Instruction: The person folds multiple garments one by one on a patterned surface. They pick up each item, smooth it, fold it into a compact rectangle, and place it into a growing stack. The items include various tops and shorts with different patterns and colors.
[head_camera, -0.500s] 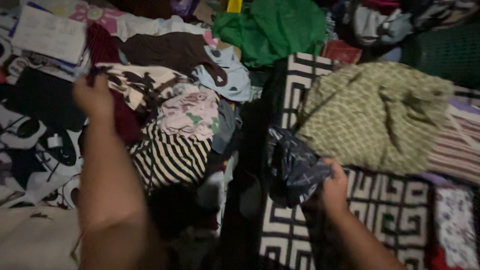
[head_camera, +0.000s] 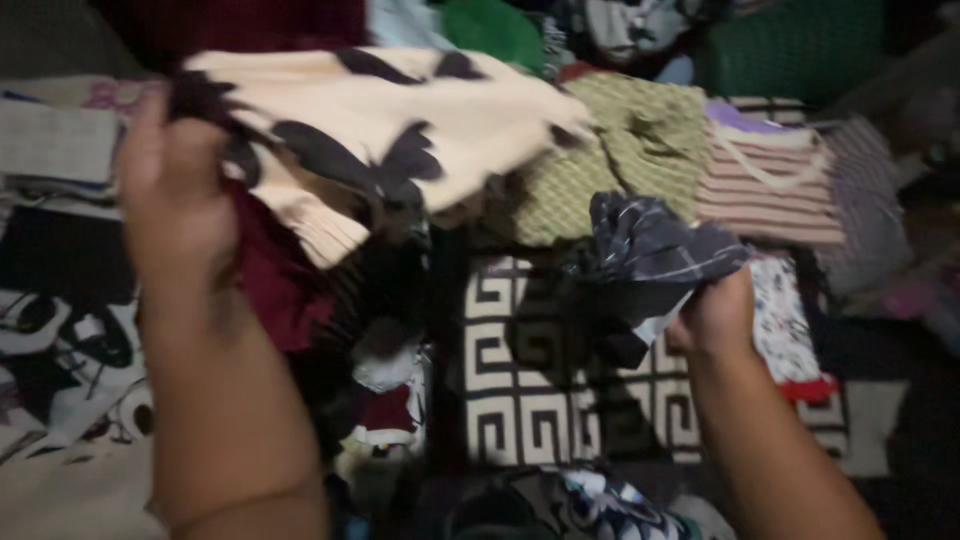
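Observation:
My left hand (head_camera: 175, 190) is raised at the left and grips the edge of a cream garment with dark blotches (head_camera: 400, 110), lifted off the pile and stretched out to the right. A dark red cloth (head_camera: 275, 280) hangs just below that hand. My right hand (head_camera: 715, 315) is closed on a bunched dark blue checked cloth (head_camera: 650, 250), held above a black-and-white key-pattern fabric (head_camera: 510, 400). The picture is dim and blurred.
An olive patterned garment (head_camera: 620, 150) lies behind the lifted cloth, with a pink-and-white striped garment (head_camera: 765, 185) to its right. Green cloth (head_camera: 495, 25) sits at the back. A black-and-white printed sheet (head_camera: 70, 350) covers the left, and more clothes lie at the bottom (head_camera: 600, 505).
My left hand has pulled the cream blotched garment up out of the pile. My right hand has lifted the dark checked cloth higher. The view has shifted, so the olive garment now sits nearer the middle.

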